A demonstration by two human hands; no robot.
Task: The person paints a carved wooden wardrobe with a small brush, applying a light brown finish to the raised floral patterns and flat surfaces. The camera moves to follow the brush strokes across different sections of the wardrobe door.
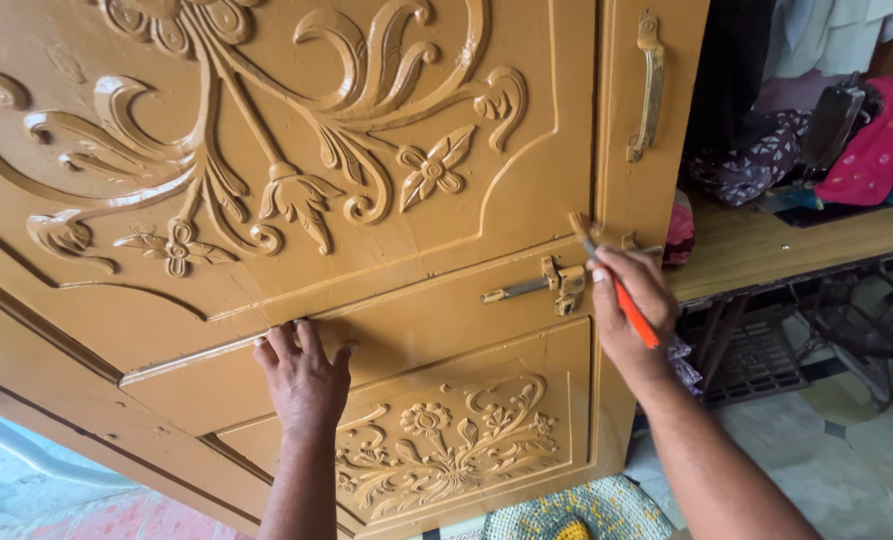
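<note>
While the left hand (304, 375) lies flat and spread on the door (266, 280), the right hand (631, 300) pinches a brush (611, 280), its axis slanting up-left, bristles on the door just above-right of the latch (551, 283).

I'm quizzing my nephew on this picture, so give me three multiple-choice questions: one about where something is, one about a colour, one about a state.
1. Where does the left hand rest?
A. flat on the carved mustard-yellow wooden door
B. on the door's pull handle
C. on the floor

2. What colour is the handle of the thin paintbrush in the right hand?
A. blue
B. orange
C. green

3. Where are the brush's bristles?
A. against the door by the sliding bolt latch
B. in a paint tin
C. on the floor

Answers: 1 A, palm lies on the ledge above the lower carved panel. 2 B, orange shows along the fingers. 3 A, tip meets the door above the latch.
</note>
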